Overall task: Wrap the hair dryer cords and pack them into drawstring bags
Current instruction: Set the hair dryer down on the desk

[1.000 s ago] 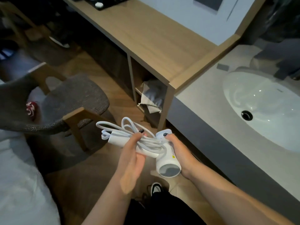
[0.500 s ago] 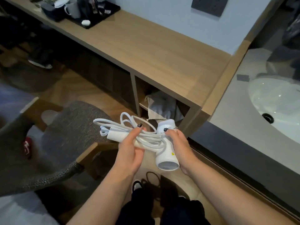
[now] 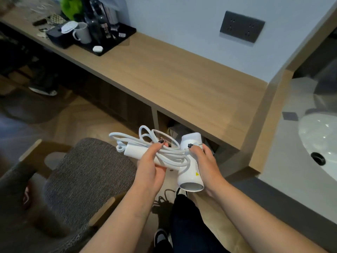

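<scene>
Both hands (image 3: 151, 167) (image 3: 205, 162) gripping white hair dryer (image 3: 190, 172), nozzle toward camera, cord-wrapped handle leftward.

Dim, cool indoor light, soft shadows on the floor (image 3: 160, 203), wide-angle bowing and motion blur toward the edges.

Your forearms are bare, no sleeves; nails on your left hand (image 3: 149, 172) and right hand (image 3: 206, 163) are painted dark; trousers (image 3: 186, 221) dark.
</scene>
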